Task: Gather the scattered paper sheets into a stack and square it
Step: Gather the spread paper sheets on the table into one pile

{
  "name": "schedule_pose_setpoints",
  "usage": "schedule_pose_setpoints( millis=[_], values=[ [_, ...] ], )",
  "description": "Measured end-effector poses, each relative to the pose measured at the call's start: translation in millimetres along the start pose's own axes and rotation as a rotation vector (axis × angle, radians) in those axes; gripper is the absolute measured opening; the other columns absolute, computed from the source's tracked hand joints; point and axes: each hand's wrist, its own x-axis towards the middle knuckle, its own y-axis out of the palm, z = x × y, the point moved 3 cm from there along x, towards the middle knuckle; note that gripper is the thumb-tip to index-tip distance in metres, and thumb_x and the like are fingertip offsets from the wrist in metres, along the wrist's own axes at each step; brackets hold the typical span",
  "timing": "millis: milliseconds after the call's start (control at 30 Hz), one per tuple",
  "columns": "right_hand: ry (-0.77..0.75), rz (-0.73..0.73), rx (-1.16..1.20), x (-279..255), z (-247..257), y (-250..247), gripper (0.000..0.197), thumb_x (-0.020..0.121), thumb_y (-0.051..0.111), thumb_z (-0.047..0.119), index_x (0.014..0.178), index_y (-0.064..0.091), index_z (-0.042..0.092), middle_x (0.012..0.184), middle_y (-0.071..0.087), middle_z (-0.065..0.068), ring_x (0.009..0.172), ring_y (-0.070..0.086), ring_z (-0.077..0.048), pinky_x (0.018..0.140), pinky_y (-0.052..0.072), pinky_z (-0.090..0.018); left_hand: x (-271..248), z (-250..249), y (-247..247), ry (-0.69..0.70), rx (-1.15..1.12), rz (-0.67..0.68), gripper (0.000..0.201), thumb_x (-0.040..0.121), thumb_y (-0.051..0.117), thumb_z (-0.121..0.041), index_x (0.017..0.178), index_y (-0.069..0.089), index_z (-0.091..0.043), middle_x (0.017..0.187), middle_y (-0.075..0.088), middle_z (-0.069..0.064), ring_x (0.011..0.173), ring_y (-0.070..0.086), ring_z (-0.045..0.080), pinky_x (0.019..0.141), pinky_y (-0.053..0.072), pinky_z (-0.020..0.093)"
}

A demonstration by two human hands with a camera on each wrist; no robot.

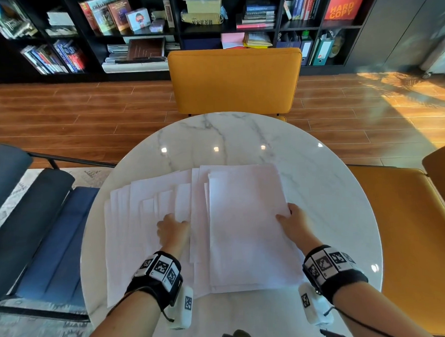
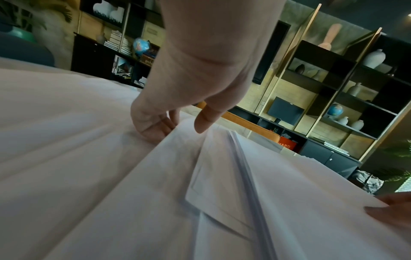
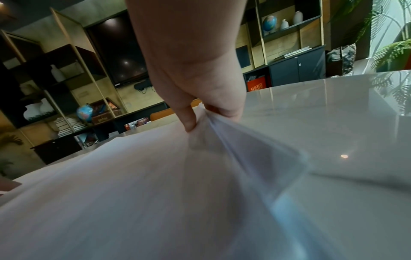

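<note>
A loose stack of white paper (image 1: 246,225) lies on the right half of the round marble table (image 1: 228,135). Several more sheets (image 1: 141,196) fan out to its left, overlapping each other. My right hand (image 1: 287,215) pinches the stack's right edge, thumb on top and fingers beneath; in the right wrist view that hand (image 3: 200,119) bows the edge up off the table (image 3: 333,123). My left hand (image 1: 171,226) rests on the fanned sheets by the stack's left side. In the left wrist view that hand (image 2: 180,126) has curled fingers at a raised sheet edge (image 2: 155,158), thumb above it.
An orange chair (image 1: 234,79) stands at the table's far side and another (image 1: 407,225) at the right. A dark blue chair (image 1: 29,225) is at the left. Bare marble shows beyond the papers and to their right. A bookshelf (image 1: 211,22) lines the back wall.
</note>
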Motion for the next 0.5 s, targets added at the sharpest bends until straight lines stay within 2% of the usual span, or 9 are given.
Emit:
schedule_pose_setpoints(
  millis=[100, 167, 267, 367, 500],
  values=[
    [-0.016, 0.021, -0.066, 2.7, 8.0, 7.7, 0.032, 0.083, 0.058, 0.010, 0.114, 0.061, 0.003, 0.110, 0.068, -0.018, 0.099, 0.064, -0.036, 0.085, 0.053, -0.041, 5.2, -2.1, 3.5, -0.019, -0.010, 0.011, 0.058, 0.080, 0.046, -0.004, 0.138, 0.041, -0.004, 0.138, 0.046, 0.020, 0.123, 0.047, 0.040, 0.099, 0.046, 0.047],
    [-0.016, 0.041, -0.096, 3.3, 12.0, 13.9, 0.034, 0.083, 0.058, 0.010, 0.116, 0.061, 0.003, 0.111, 0.068, -0.018, 0.100, 0.064, -0.035, 0.083, 0.051, -0.037, 5.2, -4.5, 6.5, -0.008, -0.007, 0.017, 0.057, 0.083, 0.044, -0.003, 0.140, 0.037, -0.002, 0.140, 0.045, 0.021, 0.126, 0.046, 0.040, 0.101, 0.044, 0.046],
    [-0.032, 0.063, -0.153, 4.5, 14.9, 24.2, 0.036, 0.080, 0.058, 0.015, 0.115, 0.062, 0.006, 0.110, 0.067, -0.018, 0.096, 0.064, -0.035, 0.083, 0.053, -0.040, 2.4, -6.3, 11.4, 0.041, -0.065, 0.060, 0.059, 0.086, 0.038, -0.003, 0.144, 0.029, -0.005, 0.143, 0.043, 0.018, 0.128, 0.044, 0.038, 0.103, 0.042, 0.046],
    [-0.046, 0.083, -0.194, 2.1, 18.1, 33.1, 0.034, 0.078, 0.058, 0.017, 0.111, 0.064, 0.007, 0.105, 0.067, -0.018, 0.091, 0.064, -0.036, 0.076, 0.051, -0.037, 1.5, -7.9, 13.0, 0.075, -0.122, 0.080, 0.054, 0.090, 0.034, -0.003, 0.144, 0.027, -0.005, 0.136, 0.049, 0.020, 0.114, 0.052, 0.036, 0.090, 0.046, 0.041],
    [-0.061, 0.140, -0.190, -7.3, 24.8, 42.3, 0.037, 0.078, 0.058, 0.018, 0.114, 0.062, 0.008, 0.106, 0.066, -0.018, 0.093, 0.063, -0.037, 0.075, 0.049, -0.035, -0.1, -10.4, 12.9, 0.098, -0.180, 0.086, 0.047, 0.094, 0.030, -0.004, 0.142, 0.029, -0.003, 0.128, 0.051, 0.020, 0.100, 0.051, 0.032, 0.078, 0.039, 0.035]
  ],
)
